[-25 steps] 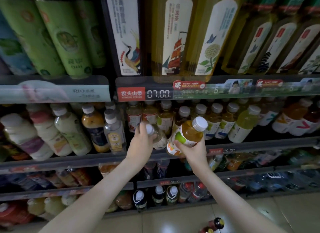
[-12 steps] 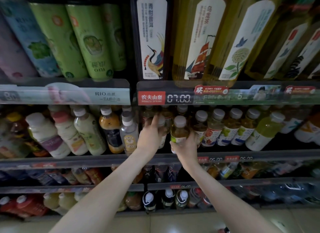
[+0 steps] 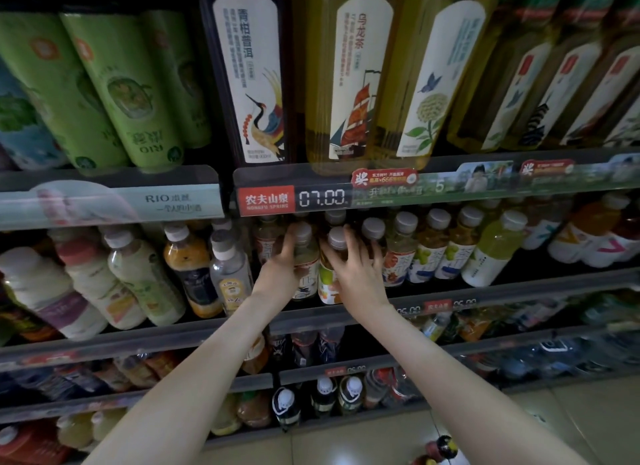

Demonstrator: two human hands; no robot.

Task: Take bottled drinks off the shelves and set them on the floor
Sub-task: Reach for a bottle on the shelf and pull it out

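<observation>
Small tea bottles with white caps fill the middle shelf. My left hand reaches into the row and grips a pale-labelled bottle from its left side. Beside it my right hand wraps round an amber bottle with an orange and green label; thumb and fingers straddle its neck below the cap. Both bottles stand upright on the shelf and touch each other. My hands hide their middles.
Tall tea bottles and green cans stand on the shelf above, behind a price rail. Two more shelves of drinks lie below. A few bottles stand on the tiled floor at the lower right.
A second ago my right hand held the amber bottle tilted out in front of the shelf; now it stands upright in the row. Both hands have pushed further in.
</observation>
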